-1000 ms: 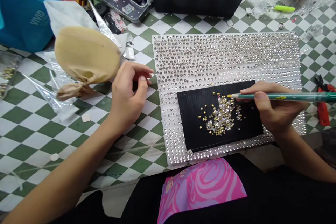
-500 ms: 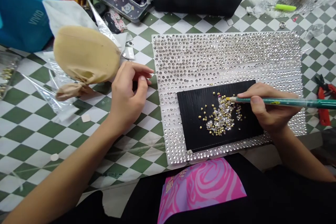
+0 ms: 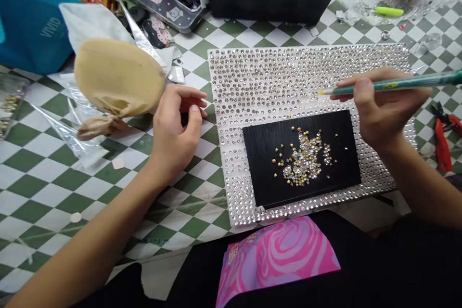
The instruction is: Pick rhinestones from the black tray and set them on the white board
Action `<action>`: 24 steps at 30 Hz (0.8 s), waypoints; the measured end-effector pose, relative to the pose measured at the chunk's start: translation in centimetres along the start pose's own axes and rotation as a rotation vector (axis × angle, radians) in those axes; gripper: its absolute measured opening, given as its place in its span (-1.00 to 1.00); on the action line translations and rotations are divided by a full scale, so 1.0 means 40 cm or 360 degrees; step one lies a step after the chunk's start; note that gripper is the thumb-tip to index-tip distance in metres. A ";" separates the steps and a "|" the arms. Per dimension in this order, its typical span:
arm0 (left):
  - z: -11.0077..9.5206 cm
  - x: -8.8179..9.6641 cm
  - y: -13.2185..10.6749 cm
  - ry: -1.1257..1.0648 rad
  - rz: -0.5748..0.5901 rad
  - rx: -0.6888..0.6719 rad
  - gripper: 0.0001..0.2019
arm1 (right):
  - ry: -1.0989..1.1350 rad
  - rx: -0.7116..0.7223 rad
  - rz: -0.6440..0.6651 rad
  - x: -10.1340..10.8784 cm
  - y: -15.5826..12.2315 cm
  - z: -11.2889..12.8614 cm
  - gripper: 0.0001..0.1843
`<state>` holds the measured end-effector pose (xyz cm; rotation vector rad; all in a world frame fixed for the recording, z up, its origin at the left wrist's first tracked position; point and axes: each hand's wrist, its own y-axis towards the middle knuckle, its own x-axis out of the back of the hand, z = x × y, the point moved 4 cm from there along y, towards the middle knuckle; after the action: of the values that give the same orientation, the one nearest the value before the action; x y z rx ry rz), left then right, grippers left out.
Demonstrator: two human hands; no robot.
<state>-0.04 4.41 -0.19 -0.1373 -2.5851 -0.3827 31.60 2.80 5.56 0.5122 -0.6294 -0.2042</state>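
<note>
"Gripping what with the right hand [image 3: 391,106]?"

"Gripping a green pen-shaped tool [image 3: 382,86], pinched between thumb and fingers, with the yellow tip [image 3: 321,92] pointed left above the middle rows of the stone-studded sheet [image 3: 306,102]. Contact between tip and sheet: cannot tell."

"And with the left hand [image 3: 176,130]?"

"Resting on the checkered tabletop [image 3: 202,192], fingers loosely curled, thumb apart, between the sheet and a knotted beige bundle [image 3: 119,77]. Contact with the bundle: cannot tell."

"Locating the loose stones [image 3: 305,159] where?"

"On the black board [image 3: 262,163], laid slightly aslant on the near part of the sheet. Note gold and silver pieces, heaped near the middle, with strays around."

"And right of the sheet?"

"Note red-handled pliers [image 3: 441,147], just beside the right edge."
</note>
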 end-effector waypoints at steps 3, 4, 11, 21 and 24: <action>-0.001 0.000 0.000 -0.0021 -0.0004 0.0012 -0.79 | 0.0045 -0.0011 0.0021 -0.013 0.008 -0.009 -0.83; -0.001 0.000 0.000 -0.0027 -0.0005 0.0016 -0.79 | 0.0045 -0.0004 -0.0003 -0.013 0.008 -0.010 -0.83; -0.003 0.000 -0.001 -0.0034 -0.0008 0.0036 -0.80 | -0.0008 0.0075 -0.0068 -0.003 -0.003 -0.023 -0.82; -0.004 0.000 0.000 0.0011 -0.0007 0.0041 -0.81 | -0.0035 0.0079 0.0044 -0.008 -0.010 -0.036 -0.83; -0.005 0.001 0.001 0.0006 -0.0012 0.0039 -0.81 | -0.0025 0.0065 0.0069 -0.008 -0.011 -0.036 -0.83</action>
<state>0.03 4.38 -0.01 -0.1184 -2.5864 -0.3536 32.20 3.08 4.19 0.5363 -0.6608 -0.1546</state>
